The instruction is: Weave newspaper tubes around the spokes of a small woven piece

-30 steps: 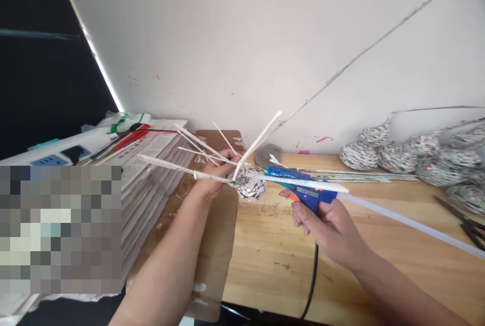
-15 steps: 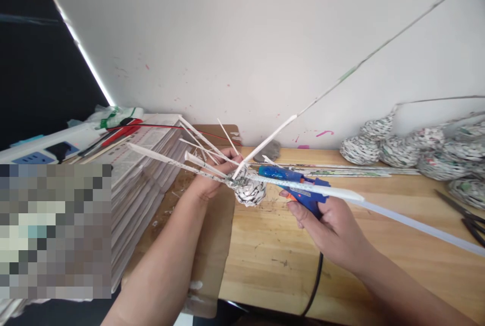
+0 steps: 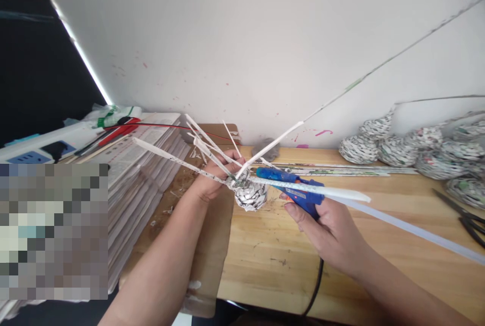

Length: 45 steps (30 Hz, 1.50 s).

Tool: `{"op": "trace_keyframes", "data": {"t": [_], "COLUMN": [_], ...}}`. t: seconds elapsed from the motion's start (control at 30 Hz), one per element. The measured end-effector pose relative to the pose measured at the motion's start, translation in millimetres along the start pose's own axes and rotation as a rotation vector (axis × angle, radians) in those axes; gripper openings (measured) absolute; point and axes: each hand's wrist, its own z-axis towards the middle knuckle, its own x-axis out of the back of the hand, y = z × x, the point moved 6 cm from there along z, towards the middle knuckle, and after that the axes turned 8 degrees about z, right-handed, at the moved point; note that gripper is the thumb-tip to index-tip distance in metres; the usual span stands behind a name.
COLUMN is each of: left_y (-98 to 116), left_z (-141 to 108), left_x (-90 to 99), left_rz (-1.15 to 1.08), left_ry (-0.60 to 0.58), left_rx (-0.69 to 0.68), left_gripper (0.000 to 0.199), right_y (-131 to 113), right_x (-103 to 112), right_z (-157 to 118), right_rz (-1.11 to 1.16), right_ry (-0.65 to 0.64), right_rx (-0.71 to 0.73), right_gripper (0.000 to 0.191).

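Note:
My left hand (image 3: 219,177) is closed around the neck of a small woven paper gourd (image 3: 250,195), whose round body hangs below the fingers. Several rolled paper strips (image 3: 162,156) fan out from its top, and one long strip (image 3: 273,143) runs up to the right. In my right hand (image 3: 333,232) is a blue glue gun (image 3: 299,189), its nozzle end close to the gourd's right side. My finger rests at its orange trigger. A long translucent glue stick (image 3: 413,228) sticks out of its back. Paper strips hide the nozzle tip.
Finished woven gourds (image 3: 397,150) crowd the table's back right, near black scissors (image 3: 468,220). Thin paper rods (image 3: 359,170) lie along the wall. A tall newspaper stack (image 3: 132,204) and a power strip (image 3: 34,151) stand at left. A black cord (image 3: 316,285) hangs off the front edge.
The gourd has tilted slightly in my left hand, and its strips have swung a little to the right. The glue gun has shifted slightly left, nearer the gourd.

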Motion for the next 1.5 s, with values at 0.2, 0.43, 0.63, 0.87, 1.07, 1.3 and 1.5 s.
{"op": "trace_keyframes", "data": {"t": [0.2, 0.43, 0.63, 0.87, 1.07, 1.3, 1.5], "left_y": [3.4, 0.6, -4.3, 0.1, 2.6, 8.9, 13.6], "left_z": [-1.5, -0.3, 0.9, -0.1, -1.2, -4.2, -4.3], "left_x": [-2.3, -1.4, 1.1, 0.0, 0.7, 1.4, 10.4], "left_rz": [0.001, -0.012, -0.019, -0.040, -0.076, -0.044, -0.026], "left_ry": [-0.010, 0.002, 0.003, 0.008, 0.040, 0.051, 0.076], "left_rx": [0.006, 0.022, 0.023, 0.022, 0.062, 0.054, 0.006], "left_gripper": [0.029, 0.028, 0.028, 0.029, 0.033, 0.032, 0.026], "right_y": [-1.4, 4.8, 5.8, 0.6, 1.2, -1.6, 3.2], "right_x": [-0.4, -2.2, -2.0, -1.8, -1.3, 2.2, 8.1], "right_z": [1.8, 1.3, -0.1, 4.8, 6.9, 4.7, 6.4], "right_rz": [0.004, -0.037, -0.061, -0.101, -0.105, -0.163, -0.174], "right_ry": [-0.009, -0.017, -0.012, 0.001, -0.018, -0.012, 0.033], "right_rx": [-0.001, -0.046, -0.059, -0.031, -0.015, 0.029, -0.036], "right_gripper": [0.035, 0.042, 0.043, 0.038, 0.036, 0.026, 0.026]}}
